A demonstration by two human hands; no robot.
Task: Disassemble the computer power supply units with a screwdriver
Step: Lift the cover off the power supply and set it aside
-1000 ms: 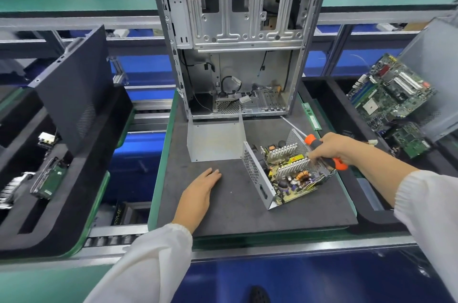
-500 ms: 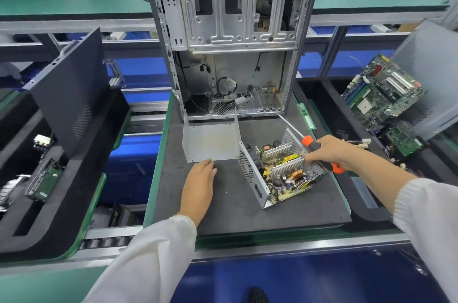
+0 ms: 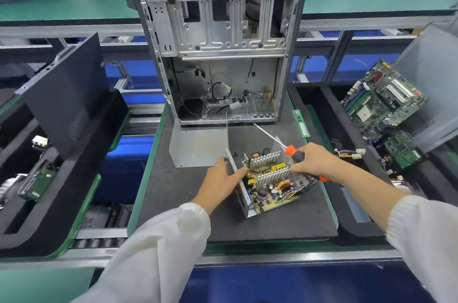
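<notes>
The screwdriver [image 3: 296, 154] has an orange and black handle and a silvery shaft. The power supply unit [image 3: 267, 181] shows a yellow-green board, silver ribbed heatsinks, a copper-coloured coil and a grey perforated wall. The mat [image 3: 173, 186] is dark grey with green edging. The computer case [image 3: 218, 54] is bare silver metal under a black top. Both sleeves [image 3: 158, 248] are white.

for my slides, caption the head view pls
Left hand grips opened power supply; right hand holds screwdriver.
</notes>
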